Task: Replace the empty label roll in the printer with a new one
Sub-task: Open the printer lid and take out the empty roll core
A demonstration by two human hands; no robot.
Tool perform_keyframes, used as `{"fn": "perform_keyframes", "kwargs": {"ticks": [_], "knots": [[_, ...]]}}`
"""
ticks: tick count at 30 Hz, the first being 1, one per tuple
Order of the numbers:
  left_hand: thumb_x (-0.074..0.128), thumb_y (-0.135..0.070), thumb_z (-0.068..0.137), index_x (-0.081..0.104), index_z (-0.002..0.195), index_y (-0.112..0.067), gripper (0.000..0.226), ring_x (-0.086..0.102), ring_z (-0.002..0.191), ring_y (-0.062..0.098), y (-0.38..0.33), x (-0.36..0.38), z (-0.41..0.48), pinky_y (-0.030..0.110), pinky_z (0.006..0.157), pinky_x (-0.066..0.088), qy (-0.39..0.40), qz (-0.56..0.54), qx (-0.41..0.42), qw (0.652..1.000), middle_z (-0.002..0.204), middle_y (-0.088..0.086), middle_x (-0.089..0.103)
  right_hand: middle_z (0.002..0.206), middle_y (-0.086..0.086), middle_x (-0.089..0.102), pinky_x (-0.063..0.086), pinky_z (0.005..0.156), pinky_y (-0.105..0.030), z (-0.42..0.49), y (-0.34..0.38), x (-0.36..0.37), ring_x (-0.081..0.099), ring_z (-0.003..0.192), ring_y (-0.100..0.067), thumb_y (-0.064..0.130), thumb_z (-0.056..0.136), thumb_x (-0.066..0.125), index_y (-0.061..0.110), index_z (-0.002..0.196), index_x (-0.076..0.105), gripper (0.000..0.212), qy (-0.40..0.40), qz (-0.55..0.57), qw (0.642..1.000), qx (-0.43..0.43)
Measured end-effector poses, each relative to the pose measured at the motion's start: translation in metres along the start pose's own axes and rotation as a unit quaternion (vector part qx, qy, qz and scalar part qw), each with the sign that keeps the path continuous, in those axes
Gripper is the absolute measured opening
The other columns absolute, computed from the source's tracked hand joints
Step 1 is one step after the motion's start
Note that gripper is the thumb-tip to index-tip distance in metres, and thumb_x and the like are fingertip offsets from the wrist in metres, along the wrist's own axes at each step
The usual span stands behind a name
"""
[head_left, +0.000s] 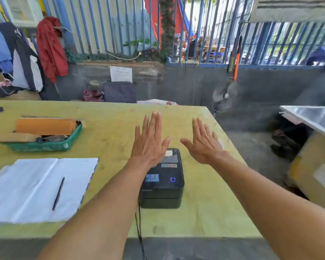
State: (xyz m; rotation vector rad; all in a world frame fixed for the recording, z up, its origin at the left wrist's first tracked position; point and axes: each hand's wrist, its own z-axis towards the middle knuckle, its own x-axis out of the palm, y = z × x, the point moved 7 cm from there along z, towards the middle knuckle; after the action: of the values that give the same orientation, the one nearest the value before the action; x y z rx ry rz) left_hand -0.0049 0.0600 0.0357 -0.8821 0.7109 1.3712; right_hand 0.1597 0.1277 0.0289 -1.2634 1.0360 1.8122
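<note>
A small black label printer stands on the yellow-green table, its lid shut and a blue ring light glowing on top. A black cable runs from it over the table's front edge. My left hand is held flat above the printer's far left corner, fingers spread, holding nothing. My right hand hovers just right of the printer, also flat, spread and empty. I see no loose label roll.
A green basket holding an orange package and cardboard sits at the left. An open notebook with a black pen lies front left. The table's right edge drops to the floor; a fan and boxes stand beyond.
</note>
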Motion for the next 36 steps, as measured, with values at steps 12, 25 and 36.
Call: {"fn": "perform_keyframes", "kwargs": {"ticks": [12, 25, 36], "knots": [[0.037, -0.059, 0.095, -0.006, 0.154, -0.007, 0.09, -0.004, 0.149, 0.035, 0.031, 0.122, -0.128, 0.044, 0.12, 0.011, 0.173, -0.069, -0.131, 0.974, 0.161, 0.024, -0.01, 0.143, -0.009, 0.05, 0.044, 0.097, -0.038, -0.085, -0.017, 0.164, 0.05, 0.127, -0.029, 0.03, 0.087, 0.068, 0.015, 0.144, 0.035, 0.067, 0.165, 0.235, 0.957, 0.046], [0.058, -0.059, 0.088, 0.007, 0.154, -0.005, 0.1, 0.038, 0.135, 0.033, 0.049, 0.123, -0.142, 0.037, 0.103, 0.04, 0.151, -0.139, -0.207, 0.957, 0.156, 0.018, 0.019, 0.115, -0.003, 0.066, 0.052, 0.089, -0.042, -0.079, -0.022, 0.177, 0.062, 0.101, -0.023, 0.046, 0.074, 0.079, 0.025, 0.124, 0.055, 0.059, 0.106, 0.339, 0.929, 0.1], [0.056, -0.055, 0.09, 0.011, 0.152, 0.001, 0.096, 0.049, 0.123, 0.038, 0.051, 0.119, -0.138, 0.036, 0.1, 0.043, 0.155, -0.119, -0.148, 0.969, 0.145, 0.023, 0.028, 0.127, 0.005, 0.063, 0.049, 0.094, -0.043, -0.079, -0.017, 0.177, 0.056, 0.116, -0.021, 0.049, 0.083, 0.071, 0.032, 0.139, 0.042, 0.066, 0.106, 0.299, 0.945, 0.078]]}}
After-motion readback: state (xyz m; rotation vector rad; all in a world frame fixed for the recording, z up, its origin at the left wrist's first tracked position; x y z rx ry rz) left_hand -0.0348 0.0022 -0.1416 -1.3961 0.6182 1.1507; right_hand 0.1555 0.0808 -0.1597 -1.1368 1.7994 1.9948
